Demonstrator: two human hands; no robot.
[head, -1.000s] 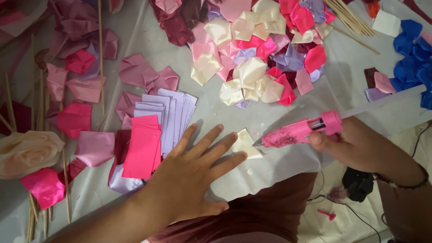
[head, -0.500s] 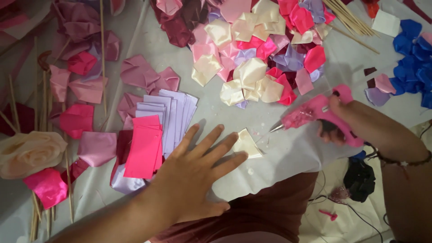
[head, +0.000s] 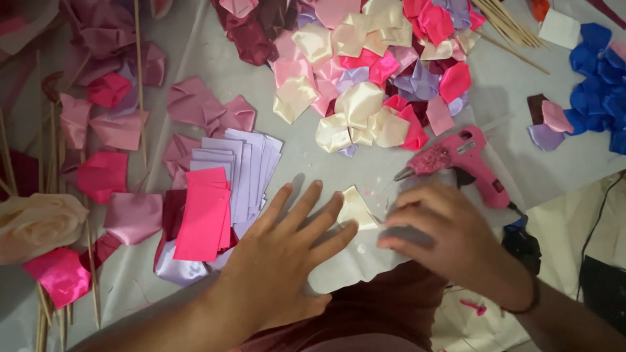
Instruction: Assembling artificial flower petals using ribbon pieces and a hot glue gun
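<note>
Change: since half a second ago the right hand (head: 450,238) has let go of the pink glue gun (head: 460,163), which now rests on the surface (head: 300,156) just beyond that hand, and the hand has come down beside the cream petal (head: 357,210); the left hand (head: 283,261) lies much as it did.
Cream petal: small folded piece of glossy satin, roughly triangular with a pointed top, lying flat between the two hands, touching the left fingertips (head: 349,227); whether the right fingertips touch it I cannot tell.
Left hand: palm down, fingers spread wide and flat on the surface, pinching nothing, forearm coming in from the near edge.
Right hand: palm down, fingers loosely curled and blurred, tips pointing toward the petal, holding nothing; a thin dark band circles the wrist.
Glue gun: pink plastic body with a glittery barrel and metal nozzle aimed toward the left, handle slanting toward the right wrist.
Ribbon strips: a fanned stack of flat lilac rectangles (head: 251,173) just left of the left hand, with smooth hot-pink rectangles (head: 203,215) on top.
Petal heap: shiny folded satin pieces (head: 372,78) in cream, pink, lilac and maroon, piled beyond both hands.
Blue petals: a cluster (head: 603,85) far beyond the right hand.
Sticks: thin wooden skewers (head: 138,78) well left of the left hand.
Rose: a finished cream fabric rose (head: 36,221) at the far left.
</note>
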